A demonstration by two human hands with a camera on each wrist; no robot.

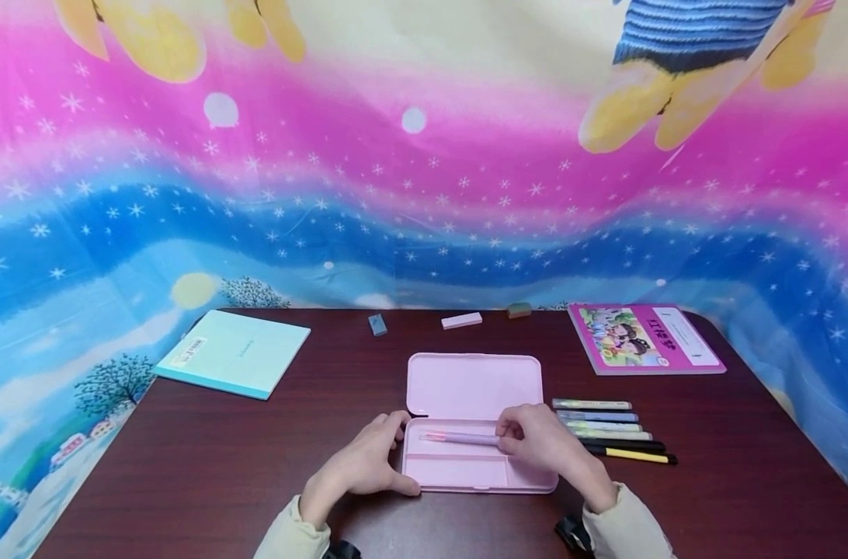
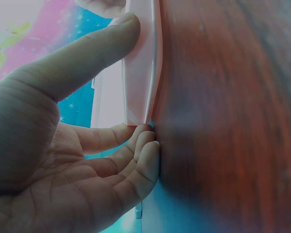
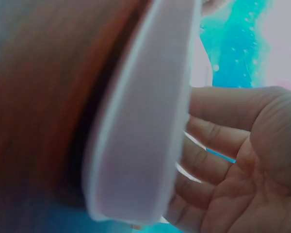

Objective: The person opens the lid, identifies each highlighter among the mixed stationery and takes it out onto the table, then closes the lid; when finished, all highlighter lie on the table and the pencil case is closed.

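A pink pencil case (image 1: 474,472) lies with its lid (image 1: 474,384) folded back. My left hand (image 1: 368,460) holds the case at its left end; in the left wrist view the thumb (image 2: 104,46) lies against the front wall and the curled fingers (image 2: 140,165) meet the end wall. In the back compartment lies a light purple marker (image 1: 466,438) with a pinkish tip end pointing left. My right hand (image 1: 541,441) pinches the marker's right end, over the case's right part. The right wrist view shows the case wall, which hides the fingertips.
Several markers and pens (image 1: 606,427) lie in a row right of the case. A mint notebook (image 1: 238,353) is at the back left, a pink book (image 1: 644,341) at the back right. Along the back edge sit a blue eraser (image 1: 377,324), a pink eraser (image 1: 462,321) and a greenish block (image 1: 518,310).
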